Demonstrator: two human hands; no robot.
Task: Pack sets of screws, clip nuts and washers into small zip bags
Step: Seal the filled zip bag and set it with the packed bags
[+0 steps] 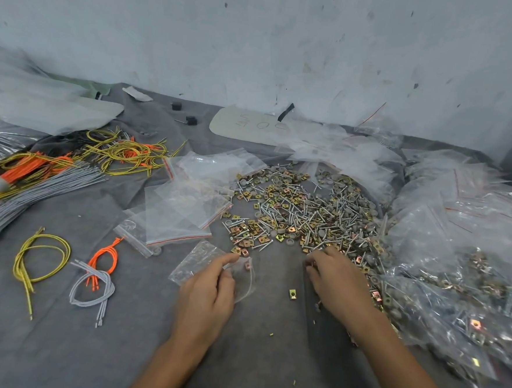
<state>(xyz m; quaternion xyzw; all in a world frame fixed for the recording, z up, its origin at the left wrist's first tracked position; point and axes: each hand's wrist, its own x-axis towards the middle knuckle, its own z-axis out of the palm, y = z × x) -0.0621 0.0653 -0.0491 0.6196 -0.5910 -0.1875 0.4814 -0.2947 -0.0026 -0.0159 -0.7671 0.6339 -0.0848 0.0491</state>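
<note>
Lower centre, left hand (208,290) pinches a zip bag (242,279) open for filling; right hand (333,278) curls into the hardware pile (301,215), grip unclear.

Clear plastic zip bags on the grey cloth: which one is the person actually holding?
The small clear zip bag pinched by the left hand, with one brass-coloured clip nut showing inside. The other empty bags lie loose beyond it, untouched.

Grey cloth (56,346), brassy clip nuts (291,229), orange cords (104,259), yellow cords (121,154).

Empty bags (184,210) lie left of hardware pile (305,209), filled bags (461,268) right
</note>
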